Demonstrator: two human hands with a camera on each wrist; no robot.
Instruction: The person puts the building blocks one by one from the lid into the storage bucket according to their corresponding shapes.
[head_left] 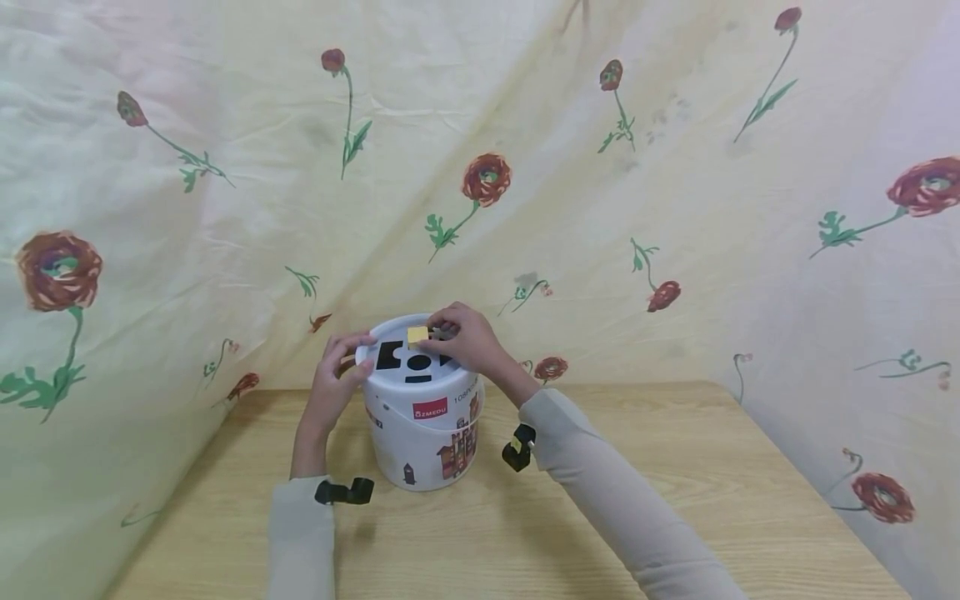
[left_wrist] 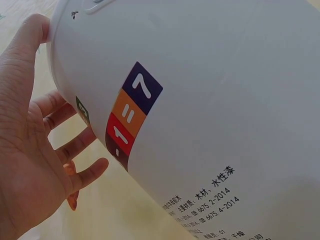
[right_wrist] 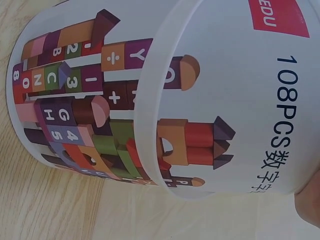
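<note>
A white toy-block bucket (head_left: 408, 437) with printed block pictures stands upright on the table. Its lid (head_left: 380, 379) has black-looking shaped holes, among them a round one and a narrow slot. My left hand (head_left: 337, 375) holds the bucket's left rim, thumb and fingers bent against it. In the left wrist view that hand (left_wrist: 30, 135) lies along the curved side. At the far part of the lid, my right hand (head_left: 468, 337) pinches a small yellow square block (head_left: 417, 334) between thumb and fingers. Only a bit of the right hand (right_wrist: 307, 202) shows in the right wrist view.
The bucket rests on a light wooden table (head_left: 637, 483). A white carrying handle (right_wrist: 150, 100) hangs down across its front. Flowered cloth (head_left: 570, 208) hangs behind and on both sides of the table. Black wrist mounts (head_left: 345, 491) sit at the cuffs.
</note>
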